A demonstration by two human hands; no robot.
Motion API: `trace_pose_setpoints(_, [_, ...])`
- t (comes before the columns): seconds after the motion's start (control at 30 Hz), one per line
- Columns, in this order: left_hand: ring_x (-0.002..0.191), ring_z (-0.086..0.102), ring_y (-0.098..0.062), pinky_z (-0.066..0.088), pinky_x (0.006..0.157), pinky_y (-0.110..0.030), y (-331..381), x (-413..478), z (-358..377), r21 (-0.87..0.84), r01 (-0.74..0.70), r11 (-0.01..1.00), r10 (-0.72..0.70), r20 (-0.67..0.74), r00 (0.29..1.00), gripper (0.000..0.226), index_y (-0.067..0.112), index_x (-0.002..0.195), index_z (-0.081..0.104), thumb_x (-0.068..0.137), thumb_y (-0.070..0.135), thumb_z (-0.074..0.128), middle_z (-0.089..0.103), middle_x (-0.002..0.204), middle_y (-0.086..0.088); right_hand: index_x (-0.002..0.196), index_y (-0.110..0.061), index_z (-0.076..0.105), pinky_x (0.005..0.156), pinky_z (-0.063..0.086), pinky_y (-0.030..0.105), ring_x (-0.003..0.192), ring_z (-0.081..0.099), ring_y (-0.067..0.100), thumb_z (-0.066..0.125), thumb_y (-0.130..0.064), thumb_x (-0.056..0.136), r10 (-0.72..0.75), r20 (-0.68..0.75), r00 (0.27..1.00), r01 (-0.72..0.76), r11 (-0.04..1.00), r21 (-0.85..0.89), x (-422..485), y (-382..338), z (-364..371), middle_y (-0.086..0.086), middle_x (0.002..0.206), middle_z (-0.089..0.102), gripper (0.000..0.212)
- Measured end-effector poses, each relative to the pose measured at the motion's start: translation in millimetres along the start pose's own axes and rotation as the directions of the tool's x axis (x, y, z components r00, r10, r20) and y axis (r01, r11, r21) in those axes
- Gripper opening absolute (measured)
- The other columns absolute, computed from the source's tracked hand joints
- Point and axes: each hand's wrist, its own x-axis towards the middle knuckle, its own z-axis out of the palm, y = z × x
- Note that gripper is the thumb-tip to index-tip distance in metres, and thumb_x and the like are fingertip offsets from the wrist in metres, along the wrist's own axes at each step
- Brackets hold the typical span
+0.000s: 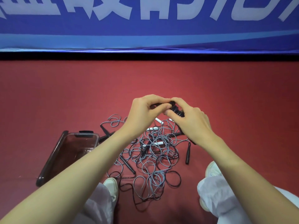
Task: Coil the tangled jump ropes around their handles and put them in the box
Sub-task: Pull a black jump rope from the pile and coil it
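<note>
A black jump rope bundle (175, 109), its cord wound in tight turns round paired handles, is being held in the air to the right of and beyond the clear brown-tinted plastic box (53, 154), which is lying open on the red floor (64, 94). The wound section is being gripped by the right hand (192, 122), whose fingers are curled round it, while the bundle's upper end is being pinched by the left hand (145, 109) between thumb and bent fingers. The step in hand is being judged as the finishing of the wrap: either the last turns are being laid or the loose end is being tucked, and which cannot be told, since the cord's end is being hidden by the fingers. For a good result, tension should be being kept on the cord by the pinching hand while the handles are being steadied side by side by the other, so that every turn is being seated snugly against its neighbour and none is being let slip off the end. The tail should be being trapped under a tight turn when the grip is being loosened. Just right of the box, the tangled pile of grey and black ropes (153, 159) is lying on the floor, and care is being called for so that no strand is being dragged along as the bundle is being carried over to the box.
</note>
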Motion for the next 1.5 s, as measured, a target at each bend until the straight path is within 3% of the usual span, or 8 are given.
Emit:
trace_pose_setpoints(0.17, [0.102, 0.066, -0.014, 0.053, 0.09, -0.03, -3, -7, 8, -0.368, 0.051, 0.929, -0.083, -0.072, 0.994, 0.017, 0.017, 0.097, 0.075, 0.093, 0.025, 0.061, 0.07, 0.109, -0.001, 0.109, -0.041, 0.058, 0.057, 0.036, 0.032, 0.056, 0.05, 0.015, 0.054, -0.055, 0.089, 0.09, -0.088, 0.992, -0.056, 0.941, 0.333, 9, 4, 1, -0.009, 0.052, 0.053, 0.026])
trace_pose_setpoints(0.3, [0.092, 0.062, -0.011, 0.052, 0.088, -0.029, -2, -7, 20, -0.587, 0.098, 0.803, -0.258, -0.194, 0.947, 0.025, 0.018, 0.116, 0.055, 0.092, 0.02, 0.061, 0.062, 0.107, -0.002, 0.099, -0.027, 0.068, 0.063, 0.053, 0.033, 0.069, 0.065, 0.02, 0.06, -0.041, 0.092, 0.176, -0.007, 0.984, -0.114, 0.667, 0.736, 8, -9, -1, 0.001, 0.075, 0.069, 0.018])
trace_pose_setpoints(0.47, [0.112, 0.058, 0.0, 0.043, 0.094, -0.015, -13, -9, 32, -0.464, 0.267, 0.845, -0.227, 0.141, 0.964, 0.03, 0.023, 0.127, 0.055, 0.097, 0.016, 0.054, 0.065, 0.121, 0.009, 0.09, -0.018, 0.072, 0.081, 0.052, 0.036, 0.082, 0.064, 0.015, 0.061, -0.032, 0.093, 0.236, 0.076, 0.969, -0.164, 0.38, 0.911, 10, -19, 9, 0.002, 0.088, 0.071, 0.018])
trace_pose_setpoints(0.7, [0.103, 0.063, -0.015, 0.05, 0.089, -0.029, -12, -6, 28, -0.693, 0.402, 0.599, -0.321, 0.252, 0.913, 0.039, 0.013, 0.13, 0.054, 0.094, 0.026, 0.056, 0.064, 0.117, -0.003, 0.108, -0.012, 0.067, 0.077, 0.056, 0.03, 0.085, 0.068, 0.013, 0.058, -0.035, 0.094, 0.217, 0.228, 0.949, -0.26, 0.13, 0.957, 10, -31, 11, 0.004, 0.098, 0.071, 0.029])
trace_pose_setpoints(0.83, [0.077, 0.066, -0.021, 0.057, 0.069, -0.037, -8, -7, 28, -0.741, 0.409, 0.533, -0.391, 0.213, 0.895, 0.03, 0.007, 0.123, 0.052, 0.096, 0.019, 0.054, 0.063, 0.096, -0.008, 0.109, -0.019, 0.068, 0.064, 0.045, 0.013, 0.076, 0.058, -0.001, 0.06, -0.02, 0.094, 0.252, -0.052, 0.966, -0.06, 0.419, 0.906, 18, -24, 10, -0.007, 0.093, 0.067, 0.017])
trace_pose_setpoints(1.0, [0.07, 0.06, -0.021, 0.054, 0.066, -0.038, -13, -1, 19, -0.671, 0.391, 0.63, -0.428, 0.12, 0.896, 0.015, 0.012, 0.11, 0.053, 0.095, 0.015, 0.055, 0.058, 0.09, -0.009, 0.089, -0.027, 0.068, 0.061, 0.044, 0.013, 0.06, 0.051, 0.003, 0.061, -0.015, 0.093, 0.072, -0.249, 0.966, 0.123, 0.716, 0.687, 16, -13, -1, -0.013, 0.074, 0.061, 0.014])
trace_pose_setpoints(1.27, [0.083, 0.062, -0.023, 0.054, 0.065, -0.033, -21, -8, 20, -0.531, 0.35, 0.772, -0.298, 0.184, 0.937, 0.035, 0.03, 0.122, 0.053, 0.094, 0.01, 0.059, 0.059, 0.11, -0.009, 0.089, -0.021, 0.066, 0.061, 0.048, 0.013, 0.064, 0.058, 0.003, 0.069, -0.004, 0.085, -0.043, -0.116, 0.992, 0.111, 0.72, 0.685, 15, -2, -13, 0.014, 0.086, 0.059, 0.017])
trace_pose_setpoints(1.5, [0.083, 0.064, -0.014, 0.057, 0.068, -0.037, -16, -4, 9, -0.525, 0.325, 0.787, -0.236, 0.231, 0.944, 0.039, 0.028, 0.124, 0.053, 0.093, 0.006, 0.058, 0.06, 0.12, 0.002, 0.091, -0.014, 0.068, 0.057, 0.051, 0.022, 0.061, 0.056, 0.009, 0.061, -0.007, 0.092, -0.018, -0.165, 0.986, 0.136, 0.657, 0.742, 22, 2, -18, 0.002, 0.081, 0.067, 0.01])
